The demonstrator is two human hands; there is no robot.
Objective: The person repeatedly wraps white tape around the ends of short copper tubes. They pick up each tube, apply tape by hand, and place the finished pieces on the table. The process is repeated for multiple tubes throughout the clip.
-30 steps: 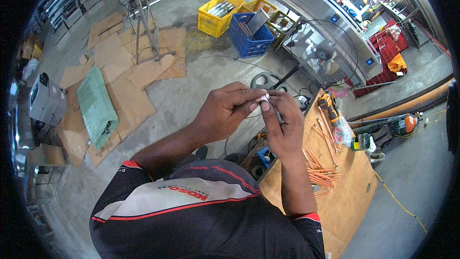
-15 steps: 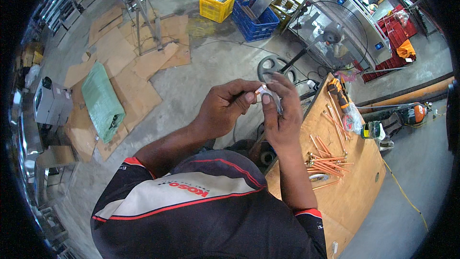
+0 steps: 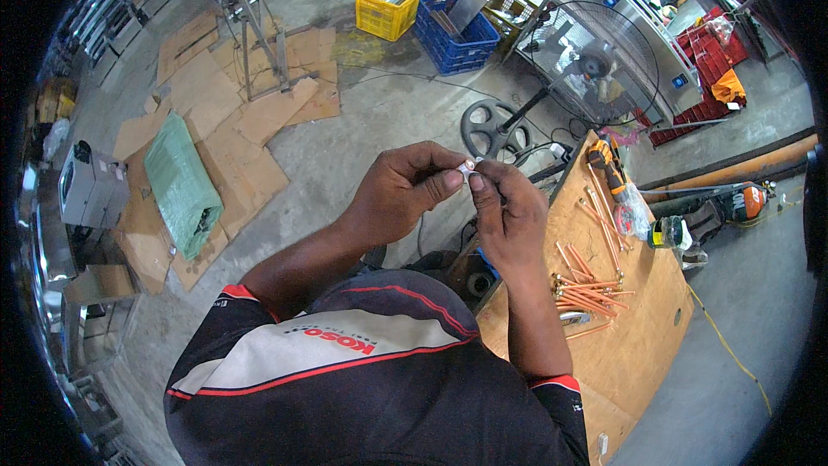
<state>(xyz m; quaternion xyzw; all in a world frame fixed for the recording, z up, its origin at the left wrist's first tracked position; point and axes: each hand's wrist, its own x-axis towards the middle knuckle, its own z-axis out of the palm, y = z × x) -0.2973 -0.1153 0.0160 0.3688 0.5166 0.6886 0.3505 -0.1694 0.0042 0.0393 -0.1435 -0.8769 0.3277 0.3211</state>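
Both hands meet in front of my chest over a small copper-coloured fitting [image 3: 469,165] with white tape about its end. My left hand [image 3: 398,190] pinches the fitting between thumb and forefinger. With thumb and fingertips, my right hand [image 3: 511,207] grips the white tape [image 3: 467,174] right beside it. Fingers cover most of both the piece and the tape. Several thin copper tubes [image 3: 591,298] with brass-coloured ends lie in a loose pile on the wooden tabletop [image 3: 642,336], to the right of my right forearm.
An orange-and-black power tool [image 3: 606,164] and a dark-and-green tub [image 3: 668,233] stand along the table's far right side. Beyond the hands is a pedestal fan [image 3: 595,63]. Yellow [image 3: 385,15] and blue crates [image 3: 453,47] sit farther back. A green-wrapped bundle [image 3: 181,185] rests on flattened cardboard at left.
My right hand's fingers, raised and spread before, have curled down around the tape. The white strip that showed between the hands is now mostly hidden. My left hand keeps its pinch.
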